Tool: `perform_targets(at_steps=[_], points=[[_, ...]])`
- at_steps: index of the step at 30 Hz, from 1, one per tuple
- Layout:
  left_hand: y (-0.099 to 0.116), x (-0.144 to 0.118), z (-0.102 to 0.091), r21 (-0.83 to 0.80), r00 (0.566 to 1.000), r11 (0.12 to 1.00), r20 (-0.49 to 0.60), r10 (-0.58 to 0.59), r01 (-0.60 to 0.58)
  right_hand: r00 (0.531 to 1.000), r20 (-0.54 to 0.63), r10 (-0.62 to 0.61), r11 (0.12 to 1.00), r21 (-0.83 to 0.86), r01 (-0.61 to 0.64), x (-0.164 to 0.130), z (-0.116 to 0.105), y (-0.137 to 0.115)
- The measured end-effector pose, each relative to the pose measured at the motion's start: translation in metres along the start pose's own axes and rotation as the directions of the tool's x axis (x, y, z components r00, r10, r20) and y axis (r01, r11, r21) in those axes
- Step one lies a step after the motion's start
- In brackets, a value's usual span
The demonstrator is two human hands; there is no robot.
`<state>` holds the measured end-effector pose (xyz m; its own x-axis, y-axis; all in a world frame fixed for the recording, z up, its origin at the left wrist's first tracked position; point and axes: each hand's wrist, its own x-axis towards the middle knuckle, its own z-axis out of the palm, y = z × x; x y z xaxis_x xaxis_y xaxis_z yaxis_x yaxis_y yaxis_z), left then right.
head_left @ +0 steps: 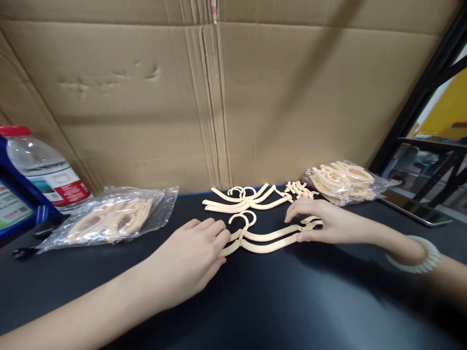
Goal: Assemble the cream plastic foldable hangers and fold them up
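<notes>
On the dark tabletop, two cream plastic hangers lie one behind the other, hooks side by side. My left hand is closed around their left arms, hiding those ends. At the right ends, my right hand curves over a small cream connecting piece, fingers bent above it. Its thumb touches the tip of the nearer hanger. Behind them lies a group of similar cream hangers, overlapping and with their hooks together.
Small cream parts lie in a heap at the back. Clear bags of hanger parts stand at left and right. A phone, a red-capped bottle and a blue container are nearby. A cardboard wall rises behind.
</notes>
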<state>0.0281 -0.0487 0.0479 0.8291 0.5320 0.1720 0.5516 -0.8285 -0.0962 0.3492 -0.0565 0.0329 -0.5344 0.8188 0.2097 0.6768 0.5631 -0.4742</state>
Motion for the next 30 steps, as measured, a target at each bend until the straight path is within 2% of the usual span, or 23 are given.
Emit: perform_targets(at_steps=[2,5,9,12,15,18,21,25,30], points=[[0.003,0.002,0.009,-0.034,0.999,0.999,-0.045,-0.012,0.011,0.999,-0.011,-0.039,0.999,-0.037,0.039,0.001,0.009,-0.006],[0.002,0.005,0.022,-0.038,0.998,0.999,-0.054,-0.041,0.039,0.999,0.003,-0.052,0.995,-0.085,0.052,0.003,0.017,-0.005],[0.0,0.006,0.036,-0.057,0.995,0.995,-0.054,-0.079,0.076,1.0,-0.003,-0.028,0.996,-0.089,0.028,0.005,0.016,0.006],[-0.001,0.005,0.041,-0.14,0.988,0.985,-0.101,-0.114,0.099,0.999,-0.022,-0.025,0.996,-0.083,0.023,0.006,0.015,0.01],[-0.001,0.003,0.044,-0.215,0.977,0.973,-0.173,-0.126,0.087,0.999,-0.042,-0.009,0.997,-0.08,0.006,0.007,0.015,0.011],[-0.001,0.002,0.045,-0.237,0.969,0.97,-0.225,-0.106,0.051,0.992,-0.124,0.037,0.995,-0.09,-0.049,0.008,0.016,0.014],[-0.002,0.002,0.045,-0.262,0.965,0.964,-0.236,-0.114,0.05,0.977,-0.201,0.076,0.991,-0.091,-0.096,0.008,0.017,0.019],[-0.003,0.003,0.046,-0.281,0.962,0.958,-0.246,-0.12,0.047,0.959,-0.279,0.053,0.988,-0.126,-0.091,0.009,0.016,0.027],[-0.002,0.002,0.046,-0.285,0.958,0.958,-0.264,-0.114,0.035,0.943,-0.326,0.068,0.983,-0.142,-0.12,0.01,0.014,0.039]])
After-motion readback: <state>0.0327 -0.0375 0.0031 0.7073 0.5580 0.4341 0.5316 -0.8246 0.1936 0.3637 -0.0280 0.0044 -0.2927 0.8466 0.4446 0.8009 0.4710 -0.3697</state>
